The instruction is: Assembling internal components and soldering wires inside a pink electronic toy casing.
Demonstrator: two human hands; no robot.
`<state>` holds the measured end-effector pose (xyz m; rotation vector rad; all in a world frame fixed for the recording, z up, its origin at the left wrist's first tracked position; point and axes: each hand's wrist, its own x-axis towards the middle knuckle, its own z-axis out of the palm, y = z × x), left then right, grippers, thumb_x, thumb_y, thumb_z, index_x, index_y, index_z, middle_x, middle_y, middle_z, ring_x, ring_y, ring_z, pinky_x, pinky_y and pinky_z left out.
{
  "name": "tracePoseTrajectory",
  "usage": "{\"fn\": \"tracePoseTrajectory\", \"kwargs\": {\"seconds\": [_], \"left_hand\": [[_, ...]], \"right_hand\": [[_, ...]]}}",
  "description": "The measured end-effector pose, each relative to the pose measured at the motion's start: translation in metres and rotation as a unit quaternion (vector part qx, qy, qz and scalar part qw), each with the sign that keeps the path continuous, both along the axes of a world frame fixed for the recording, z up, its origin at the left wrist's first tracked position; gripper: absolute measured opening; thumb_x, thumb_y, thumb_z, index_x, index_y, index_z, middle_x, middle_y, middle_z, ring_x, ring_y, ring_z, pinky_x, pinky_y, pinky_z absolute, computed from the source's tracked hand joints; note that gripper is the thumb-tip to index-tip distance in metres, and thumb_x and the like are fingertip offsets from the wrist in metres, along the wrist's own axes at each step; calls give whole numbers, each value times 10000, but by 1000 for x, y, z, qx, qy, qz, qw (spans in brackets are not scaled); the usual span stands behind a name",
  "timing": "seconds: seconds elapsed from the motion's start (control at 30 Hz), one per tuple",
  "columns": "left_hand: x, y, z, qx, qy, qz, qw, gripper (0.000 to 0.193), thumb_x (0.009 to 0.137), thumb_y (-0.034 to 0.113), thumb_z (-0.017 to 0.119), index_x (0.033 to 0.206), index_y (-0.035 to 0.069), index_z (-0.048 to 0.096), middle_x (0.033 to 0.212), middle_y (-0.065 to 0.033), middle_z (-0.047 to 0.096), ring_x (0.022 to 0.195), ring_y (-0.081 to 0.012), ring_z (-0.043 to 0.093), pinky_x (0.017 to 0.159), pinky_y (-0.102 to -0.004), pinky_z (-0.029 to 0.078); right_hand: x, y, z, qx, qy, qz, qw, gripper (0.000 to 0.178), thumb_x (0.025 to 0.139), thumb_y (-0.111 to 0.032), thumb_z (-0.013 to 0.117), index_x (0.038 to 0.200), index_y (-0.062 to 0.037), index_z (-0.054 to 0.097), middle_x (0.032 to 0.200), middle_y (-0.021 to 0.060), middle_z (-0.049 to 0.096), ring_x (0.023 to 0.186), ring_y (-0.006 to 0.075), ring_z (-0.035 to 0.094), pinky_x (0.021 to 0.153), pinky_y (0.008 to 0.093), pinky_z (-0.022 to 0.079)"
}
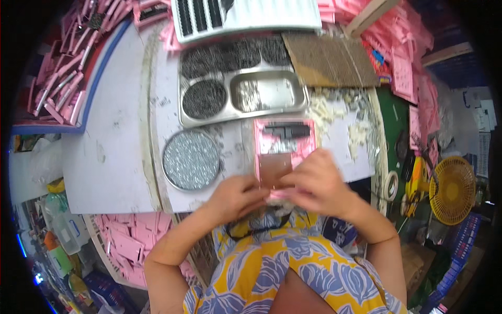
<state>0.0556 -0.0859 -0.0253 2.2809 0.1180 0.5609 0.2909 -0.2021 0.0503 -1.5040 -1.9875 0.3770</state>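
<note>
A shallow pink plastic case (312, 137) lies on the work surface in front of me. A black strip-like part (286, 130) sits across its far end, with shiny silvery material just nearer. A flat brown panel (274, 166) covers part of its near half. My left hand (238, 198) is closed at the case's near left corner, fingertips on its edge. My right hand (319, 183) is closed over the near right corner, fingers bent against the brown panel and the rim. Anything small between the right fingers is hidden.
A round tin (191, 161) of small metal pieces stands left of the case. Beyond lie a steel compartment tray (209, 121) with dark small parts, a white tray (272, 21) and brown cardboard (334, 60). Pink parts (125, 243) fill a left-hand basket; a yellow basket (453, 190) is right.
</note>
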Motion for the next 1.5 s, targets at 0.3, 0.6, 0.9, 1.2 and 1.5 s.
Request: {"fn": "tracePoseTrajectory", "kwargs": {"seconds": [0.3, 0.6, 0.9, 1.2, 1.5], "left_hand": [[3, 17, 4, -22, 8, -73, 997, 195, 847, 206, 784, 1023, 135, 741, 816, -49, 570, 696, -245, 598, 589, -380, 471], [2, 12, 1, -46, 24, -68, 996, 195, 841, 209, 789, 1005, 122, 730, 818, -53, 570, 701, -252, 603, 578, -384, 475], [1, 11, 2, -16, 24, -32, 999, 172, 832, 197, 772, 972, 124, 707, 818, -69, 564, 705, -277, 601, 570, -405, 477], [6, 1, 2, -37, 30, -5, 999, 226, 760, 145, 823, 972, 108, 756, 801, -65, 546, 679, -248, 581, 564, -369, 464], [3, -2, 7, -43, 63, 15, 997, 249, 753, 139, 828, 990, 91, 770, 814, -74, 541, 701, -240, 585, 594, -359, 476]], "right_hand": [[134, 268, 33, 121, -89, -142, 978, 141, 878, -183, 715, 957, -67, 721, 937, 95, 720, 884, 286, 637, 815, 389, 521], [120, 400, 19, 213, -299, -63, 928, 136, 914, -189, 694, 1000, -86, 674, 949, 70, 679, 978, 286, 591, 869, 394, 501], [172, 326, 41, 154, 216, -234, 935, 301, 866, -249, 784, 1097, -82, 685, 916, 41, 665, 802, 162, 570, 700, 317, 470], [113, -41, -6, 51, 274, -435, 856, 164, 919, -64, 665, 1071, -8, 643, 917, 1, 604, 804, 105, 557, 751, 254, 473], [1, -42, -31, -39, -10, -163, 986, 194, 735, -105, 800, 894, -71, 695, 839, 51, 651, 843, 265, 578, 773, 368, 472]]}}
